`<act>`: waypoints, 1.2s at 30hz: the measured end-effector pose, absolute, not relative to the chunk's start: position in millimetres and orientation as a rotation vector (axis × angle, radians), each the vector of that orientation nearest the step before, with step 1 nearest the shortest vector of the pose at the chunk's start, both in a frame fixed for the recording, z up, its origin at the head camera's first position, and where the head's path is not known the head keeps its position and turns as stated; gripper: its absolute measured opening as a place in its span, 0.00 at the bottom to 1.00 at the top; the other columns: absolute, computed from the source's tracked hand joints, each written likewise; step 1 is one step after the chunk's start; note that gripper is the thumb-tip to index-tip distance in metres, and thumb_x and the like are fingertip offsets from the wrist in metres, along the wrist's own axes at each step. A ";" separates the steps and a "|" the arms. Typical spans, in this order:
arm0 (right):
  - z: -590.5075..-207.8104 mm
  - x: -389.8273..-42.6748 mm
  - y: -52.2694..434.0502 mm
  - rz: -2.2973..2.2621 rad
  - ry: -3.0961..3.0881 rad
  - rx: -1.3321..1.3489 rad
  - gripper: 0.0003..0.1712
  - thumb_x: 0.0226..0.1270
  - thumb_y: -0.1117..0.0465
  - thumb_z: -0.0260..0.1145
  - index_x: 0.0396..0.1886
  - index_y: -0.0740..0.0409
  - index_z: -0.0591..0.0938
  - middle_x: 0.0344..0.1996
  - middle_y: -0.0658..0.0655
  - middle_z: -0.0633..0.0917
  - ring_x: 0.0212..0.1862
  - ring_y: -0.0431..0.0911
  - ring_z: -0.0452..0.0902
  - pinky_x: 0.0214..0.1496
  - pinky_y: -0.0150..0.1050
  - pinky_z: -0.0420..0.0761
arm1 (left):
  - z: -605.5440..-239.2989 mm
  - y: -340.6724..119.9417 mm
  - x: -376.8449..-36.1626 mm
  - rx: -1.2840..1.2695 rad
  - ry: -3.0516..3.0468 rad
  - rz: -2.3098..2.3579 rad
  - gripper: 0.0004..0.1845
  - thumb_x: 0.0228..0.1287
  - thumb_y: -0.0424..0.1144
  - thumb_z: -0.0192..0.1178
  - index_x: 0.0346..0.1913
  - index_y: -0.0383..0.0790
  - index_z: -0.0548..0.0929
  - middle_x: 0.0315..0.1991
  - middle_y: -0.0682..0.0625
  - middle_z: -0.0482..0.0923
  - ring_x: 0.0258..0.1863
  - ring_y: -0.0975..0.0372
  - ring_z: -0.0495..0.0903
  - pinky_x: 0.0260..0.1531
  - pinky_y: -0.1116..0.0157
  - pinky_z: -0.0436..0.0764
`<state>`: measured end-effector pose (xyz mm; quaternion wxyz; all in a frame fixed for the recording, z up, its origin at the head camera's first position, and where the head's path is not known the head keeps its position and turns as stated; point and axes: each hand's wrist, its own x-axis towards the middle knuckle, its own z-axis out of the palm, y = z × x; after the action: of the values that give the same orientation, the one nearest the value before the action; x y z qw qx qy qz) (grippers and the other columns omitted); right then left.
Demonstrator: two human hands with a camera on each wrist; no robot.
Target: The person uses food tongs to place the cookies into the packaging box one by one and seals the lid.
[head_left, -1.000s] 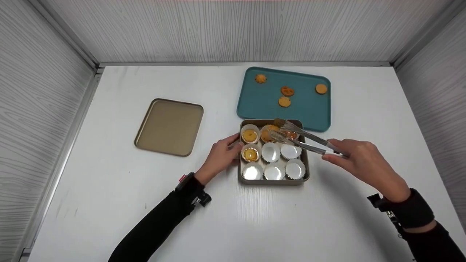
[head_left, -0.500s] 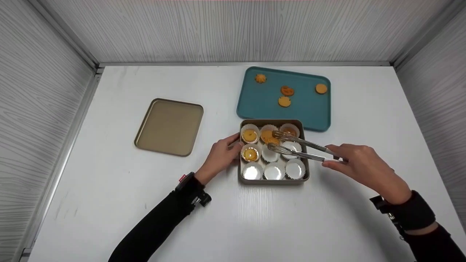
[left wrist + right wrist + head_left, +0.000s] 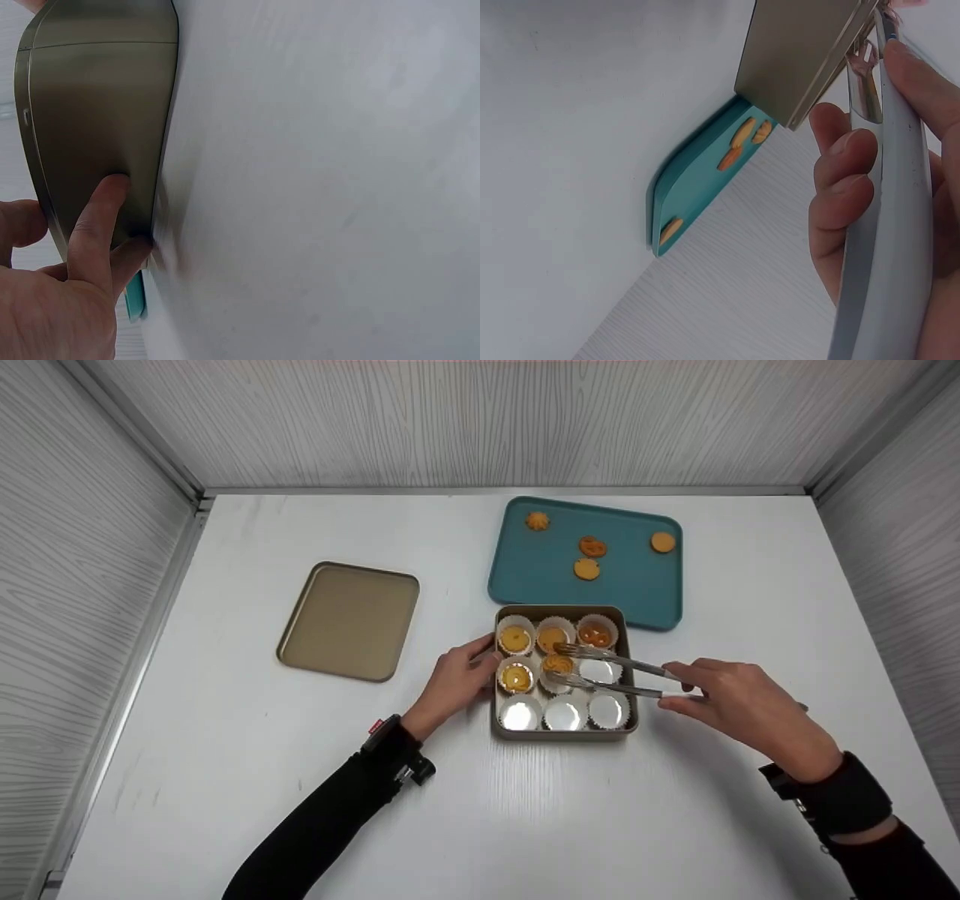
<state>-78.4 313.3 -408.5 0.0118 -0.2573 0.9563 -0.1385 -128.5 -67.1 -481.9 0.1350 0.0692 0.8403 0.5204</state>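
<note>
Right hand (image 3: 731, 701) grips slim metal tongs (image 3: 611, 673), whose tips close on a ridged orange cookie (image 3: 558, 664) over the centre cup of a square, round-cornered gold tin (image 3: 564, 730) on the matte white worktop (image 3: 525, 810). The tin holds nine pleated white paper cups; five contain cookies. Left hand (image 3: 456, 682) presses straight fingers against the tin's smooth left wall. The flat gold lid (image 3: 349, 621) lies well apart to the left. The teal tray (image 3: 637, 585) behind the tin carries four cookies.

Shiny metal tongs (image 3: 611, 673), matt tin (image 3: 564, 733)
</note>
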 end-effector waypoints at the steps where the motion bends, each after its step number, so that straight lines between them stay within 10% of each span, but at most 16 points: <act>1: -408.3 -78.5 312.8 -0.421 2.981 -0.804 0.26 0.58 0.53 0.82 0.54 0.58 0.88 0.30 0.50 0.87 0.26 0.38 0.79 0.29 0.39 0.84 | -481.7 -67.1 -128.4 0.200 2.434 1.509 0.28 0.79 0.46 0.54 0.75 0.38 0.72 0.72 0.44 0.73 0.73 0.54 0.69 0.72 0.57 0.67; 36: -420.3 -82.9 318.0 -0.601 3.079 -0.819 0.20 0.69 0.57 0.74 0.55 0.62 0.84 0.39 0.53 0.87 0.32 0.41 0.79 0.33 0.43 0.83 | -481.4 -67.2 -127.7 0.209 2.435 1.502 0.29 0.79 0.47 0.54 0.76 0.38 0.71 0.72 0.44 0.72 0.71 0.52 0.72 0.71 0.56 0.68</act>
<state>-82.9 318.0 -420.3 -0.0505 -0.2521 0.9485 -0.1852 -127.7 -67.2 -481.4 0.1360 0.0721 0.8410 0.5187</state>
